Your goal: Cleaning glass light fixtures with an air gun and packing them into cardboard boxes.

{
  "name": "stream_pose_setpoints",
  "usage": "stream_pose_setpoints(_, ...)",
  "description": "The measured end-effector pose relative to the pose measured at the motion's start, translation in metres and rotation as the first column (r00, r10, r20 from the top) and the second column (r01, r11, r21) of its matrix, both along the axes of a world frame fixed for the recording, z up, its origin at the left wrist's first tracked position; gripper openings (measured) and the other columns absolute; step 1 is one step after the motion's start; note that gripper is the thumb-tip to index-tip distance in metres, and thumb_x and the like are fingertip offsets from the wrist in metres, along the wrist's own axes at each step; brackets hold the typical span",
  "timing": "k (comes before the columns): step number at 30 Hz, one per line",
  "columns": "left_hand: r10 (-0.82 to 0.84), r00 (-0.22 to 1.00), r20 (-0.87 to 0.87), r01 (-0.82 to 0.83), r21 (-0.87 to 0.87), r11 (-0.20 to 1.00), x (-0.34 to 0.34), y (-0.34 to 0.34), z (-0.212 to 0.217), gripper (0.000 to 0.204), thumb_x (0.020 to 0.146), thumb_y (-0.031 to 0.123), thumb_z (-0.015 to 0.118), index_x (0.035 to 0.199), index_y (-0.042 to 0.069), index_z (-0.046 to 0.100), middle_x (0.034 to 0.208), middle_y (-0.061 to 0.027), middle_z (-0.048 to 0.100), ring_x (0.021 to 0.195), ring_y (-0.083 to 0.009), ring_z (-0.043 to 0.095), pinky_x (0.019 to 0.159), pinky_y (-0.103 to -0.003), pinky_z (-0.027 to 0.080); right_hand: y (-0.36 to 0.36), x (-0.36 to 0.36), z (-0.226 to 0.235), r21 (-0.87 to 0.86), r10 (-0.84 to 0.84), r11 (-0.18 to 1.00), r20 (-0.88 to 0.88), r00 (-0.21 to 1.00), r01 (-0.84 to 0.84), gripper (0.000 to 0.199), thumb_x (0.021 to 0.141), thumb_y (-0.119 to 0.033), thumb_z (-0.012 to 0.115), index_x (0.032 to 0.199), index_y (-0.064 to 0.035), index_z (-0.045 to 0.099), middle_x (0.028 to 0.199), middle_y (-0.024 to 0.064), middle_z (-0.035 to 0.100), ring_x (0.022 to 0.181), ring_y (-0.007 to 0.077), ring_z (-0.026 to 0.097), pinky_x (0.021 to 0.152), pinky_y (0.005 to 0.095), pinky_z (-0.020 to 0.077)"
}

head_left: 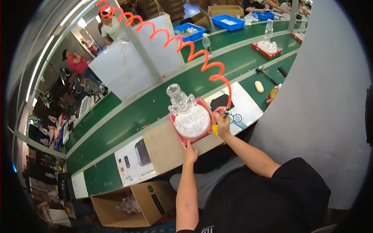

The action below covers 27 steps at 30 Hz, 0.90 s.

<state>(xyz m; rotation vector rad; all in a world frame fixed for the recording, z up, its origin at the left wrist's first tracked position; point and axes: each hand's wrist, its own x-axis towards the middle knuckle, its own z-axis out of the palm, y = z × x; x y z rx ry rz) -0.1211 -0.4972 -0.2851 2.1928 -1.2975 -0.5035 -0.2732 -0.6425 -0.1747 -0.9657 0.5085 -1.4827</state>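
Note:
A clear vessel [192, 121] with a round base and a tall neck sits in a shallow red tray [179, 134] at the bench's near edge. My left hand [190, 153] is at the tray's near corner, its fingers on the rim. To the right of the tray, my right hand [222, 125] is wrapped round a yellow air blow gun [215, 130] with a metal fitting. An orange coiled hose [217, 70] runs from that fitting up to the far left. The gun's nozzle cannot be made out.
Beyond the tray runs a green conveyor [128, 120]. Another clear vessel in a red tray [265, 49] stands at the far right. A hammer [266, 73] and a cream oval object [258, 86] lie right of me. An open cardboard box [128, 206] is below left.

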Motion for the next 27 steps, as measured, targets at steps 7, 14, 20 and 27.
stream_pose_setpoints(7,0.0,1.0,-0.006,0.0,0.021,1.0,-0.003,0.005,0.003,0.066,0.076,0.014,0.069,0.134,0.005,0.038,0.14,-0.0292,0.029,0.125,-0.0465,0.039,0.103,-0.046,0.038,-0.024,-0.017,0.0,0.018,-0.078,0.997,-0.006,0.997,0.078,0.007,0.089,-0.005,0.053,0.094,-0.0047,0.048,0.073,0.0013,0.051,0.055,0.007,0.044,0.049,0.0212,0.036)
stream_pose_setpoints(14,0.007,1.0,-0.016,-0.007,0.037,0.999,-0.004,0.005,0.007,0.066,0.076,0.013,0.068,0.135,0.005,0.038,0.14,-0.0294,0.029,0.126,-0.0463,0.038,0.103,-0.046,0.038,-0.053,-0.01,-0.008,-0.035,-0.094,0.995,-0.081,0.992,0.092,0.006,0.089,-0.005,0.053,0.094,-0.0047,0.049,0.073,0.0011,0.051,0.055,0.007,0.044,0.049,0.0222,0.0367)
stream_pose_setpoints(20,0.011,1.0,-0.016,-0.01,0.07,0.997,-0.002,0.006,0.006,0.069,0.077,0.014,0.068,0.137,0.006,0.037,0.142,-0.0257,0.028,0.127,-0.0435,0.039,0.103,-0.044,0.039,-0.082,0.005,0.007,-0.006,-0.103,0.995,-0.041,0.994,0.103,0.007,0.09,-0.008,0.055,0.091,-0.0057,0.049,0.068,-0.0006,0.049,0.052,0.0065,0.045,0.046,0.0222,0.0363)
stream_pose_setpoints(27,0.034,0.999,-0.011,-0.034,0.045,0.998,-0.004,0.005,0.009,0.066,0.077,0.012,0.067,0.136,0.007,0.038,0.139,-0.0282,0.03,0.123,-0.0452,0.043,0.102,-0.046,0.04,-0.13,0.033,0.005,0.008,-0.127,0.992,0.003,0.992,0.127,0.005,0.092,-0.009,0.053,0.089,-0.0066,0.049,0.07,0.0015,0.049,0.05,0.0087,0.044,0.045,0.0236,0.0363)
